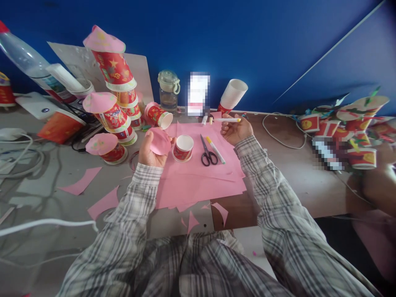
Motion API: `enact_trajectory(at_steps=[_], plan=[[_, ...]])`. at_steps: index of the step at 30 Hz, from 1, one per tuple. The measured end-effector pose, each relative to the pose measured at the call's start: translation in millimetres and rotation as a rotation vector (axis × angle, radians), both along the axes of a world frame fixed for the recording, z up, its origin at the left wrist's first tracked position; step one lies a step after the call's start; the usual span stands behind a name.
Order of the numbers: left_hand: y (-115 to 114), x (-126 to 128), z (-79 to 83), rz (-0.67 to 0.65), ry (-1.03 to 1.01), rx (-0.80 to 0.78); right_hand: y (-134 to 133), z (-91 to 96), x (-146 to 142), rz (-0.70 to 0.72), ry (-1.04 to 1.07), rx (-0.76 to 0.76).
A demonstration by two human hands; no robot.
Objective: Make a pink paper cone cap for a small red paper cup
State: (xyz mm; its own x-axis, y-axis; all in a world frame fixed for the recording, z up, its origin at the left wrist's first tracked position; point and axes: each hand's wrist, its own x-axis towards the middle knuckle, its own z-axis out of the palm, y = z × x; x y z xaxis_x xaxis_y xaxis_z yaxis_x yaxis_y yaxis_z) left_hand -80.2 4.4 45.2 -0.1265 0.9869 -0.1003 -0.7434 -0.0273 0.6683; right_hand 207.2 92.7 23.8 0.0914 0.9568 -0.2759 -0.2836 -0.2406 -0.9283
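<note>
My left hand (151, 152) grips a pink paper disc (161, 141) with the thumb on its face. In my right hand (236, 130) is a white marker (227, 120) with a yellow end, held level above the pink paper sheets (201, 189). Between the hands a red patterned paper cup (183, 149) stands upright with its white mouth up. Black-handled scissors (209, 156) lie beside it on the sheets, and a second marker (215, 149) with a yellow end and a green end lies along them.
Stacked red cups with pink paper roofs (113, 68) stand at left. Behind are a glass jar (168, 90), a lit phone (198, 94) and a tilted cup stack (233, 95). Pink offcuts (81, 181) lie around. Decorated cups (361, 159) and another person's arm (379, 181) are at right.
</note>
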Motion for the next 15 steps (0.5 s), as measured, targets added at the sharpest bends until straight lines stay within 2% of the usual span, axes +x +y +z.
enact_trajectory(at_steps=[4,8,15], plan=[[0.2,0.4,1.3,0.01,-0.005,-0.026,-7.3,9.7,-6.2,-0.041,-0.08,0.118],[-3.1,-0.8,5.6,-0.022,-0.019,0.001,-30.7,21.6,-13.8,-0.045,-0.1,0.226],[-25.3,14.0,23.9,-0.285,0.098,0.138,-80.1,25.6,-22.1,-0.043,-0.047,0.299]])
